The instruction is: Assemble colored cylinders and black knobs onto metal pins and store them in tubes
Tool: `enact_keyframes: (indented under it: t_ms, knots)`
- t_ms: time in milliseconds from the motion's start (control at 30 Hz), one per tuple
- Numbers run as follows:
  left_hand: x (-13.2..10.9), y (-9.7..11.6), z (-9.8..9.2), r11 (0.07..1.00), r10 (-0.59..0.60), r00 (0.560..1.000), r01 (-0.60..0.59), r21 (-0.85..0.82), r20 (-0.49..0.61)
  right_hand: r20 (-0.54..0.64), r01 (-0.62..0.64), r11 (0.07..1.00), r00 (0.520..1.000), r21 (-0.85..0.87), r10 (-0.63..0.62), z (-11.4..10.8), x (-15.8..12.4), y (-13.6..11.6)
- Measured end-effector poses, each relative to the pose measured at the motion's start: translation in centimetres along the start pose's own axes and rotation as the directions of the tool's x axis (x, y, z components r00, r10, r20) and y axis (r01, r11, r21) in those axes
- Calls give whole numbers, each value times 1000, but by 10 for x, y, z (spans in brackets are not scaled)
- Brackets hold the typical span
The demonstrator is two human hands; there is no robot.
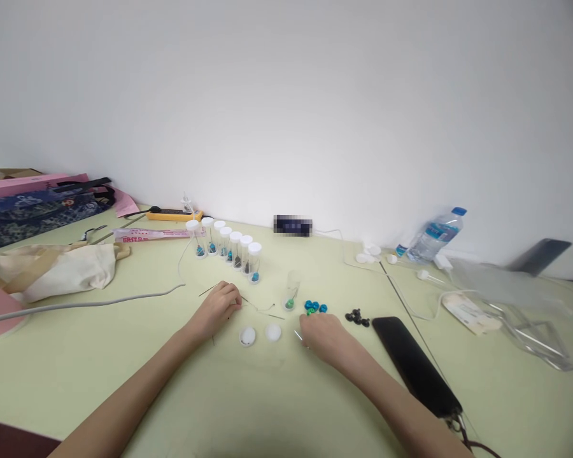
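Observation:
My left hand (pixel 219 310) rests on the table with its fingers curled together over several thin dark rods and wires (pixel 266 310); what its fingertips pinch is hidden. My right hand (pixel 325 338) is closed, fingertips down, just in front of green pieces (pixel 311 312) and round blue pieces (pixel 316 306). A slim silver metal rod (pixel 300 338) shows at its left side; whether the fingers hold it I cannot tell. Between the hands stands an uncapped clear vial (pixel 292 289) with a green piece inside. Two white caps lie before it, one holding tiny bits (pixel 247 336), the other plain (pixel 273 332).
Several white-capped vials (pixel 236 248) stand in a slanting row behind my left hand. Black pieces (pixel 358 317) and a black phone (pixel 416 366) lie to the right, a water bottle (pixel 437 236) farther back. A grey cable (pixel 100 304) crosses the left side, near a cloth bag (pixel 76 270).

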State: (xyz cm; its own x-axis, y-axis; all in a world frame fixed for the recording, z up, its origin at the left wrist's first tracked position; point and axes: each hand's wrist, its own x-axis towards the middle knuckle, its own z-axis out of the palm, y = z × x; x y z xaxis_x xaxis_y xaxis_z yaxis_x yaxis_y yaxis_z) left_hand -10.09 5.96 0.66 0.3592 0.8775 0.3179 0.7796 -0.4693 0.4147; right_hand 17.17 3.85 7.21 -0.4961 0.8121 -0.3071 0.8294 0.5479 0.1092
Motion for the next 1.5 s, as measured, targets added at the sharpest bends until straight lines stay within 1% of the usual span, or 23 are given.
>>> enact_keyframes:
  t_ms: [100, 267, 400, 567, 667, 767, 900, 1000, 1100, 1167, 1267, 1300, 1367, 1433, 1500]
  knots:
    - [-1, 0, 0, 1000, 6, 1000, -6, 0, 1, 8, 15, 1000, 1000, -20, -15, 0, 4, -4]
    - [0, -8, -6, 998, -16, 998, 19, 54, -56, 29, 42, 998, 999, -36, -41, -3, 3, -4]
    - [2, -12, -1, 992, 17, 997, -7, 129, -74, 9, 46, 998, 999, -38, -45, 0, 3, -3]
    - [9, -4, 10, 969, 109, 993, -98, 227, -38, -17, 38, 999, 999, -32, -39, 2, 2, 0]
    - [12, 3, 12, 947, 147, 989, -137, 291, -10, -30, 46, 999, 998, -28, -47, 0, -2, 1]
    - [14, 7, 13, 926, 157, 988, -150, 347, 8, -42, 60, 998, 997, -24, -61, -3, -6, 1]
    - [13, 8, 11, 912, 144, 989, -138, 387, 14, -56, 70, 997, 996, -12, -71, -5, -10, 2]
    - [11, 7, 6, 910, 135, 991, -127, 394, 8, -61, 64, 998, 996, 6, -63, -6, -11, 6]
    - [7, 6, 0, 915, 132, 991, -124, 383, 6, -84, 24, 1000, 996, 18, -22, -13, -13, 13]
    - [4, 6, -2, 921, 132, 991, -125, 369, 7, -120, -23, 999, 992, 24, 26, -21, -14, 16]
    - [2, 7, -3, 930, 131, 991, -125, 344, 6, -192, -122, 992, 973, 42, 128, -32, -14, 16]
    - [2, 8, -3, 934, 130, 991, -124, 335, 5, -223, -157, 986, 961, 53, 165, -35, -13, 15]
    - [2, 8, -2, 942, 126, 992, -120, 314, 0, -319, -203, 974, 921, 99, 224, -37, -10, 10]
    - [2, 8, -1, 950, 118, 993, -111, 292, -8, -424, -191, 968, 872, 163, 243, -36, -6, 5]
    - [1, 8, 0, 958, 108, 994, -99, 268, -20, -494, -132, 967, 840, 217, 225, -32, 0, 2]
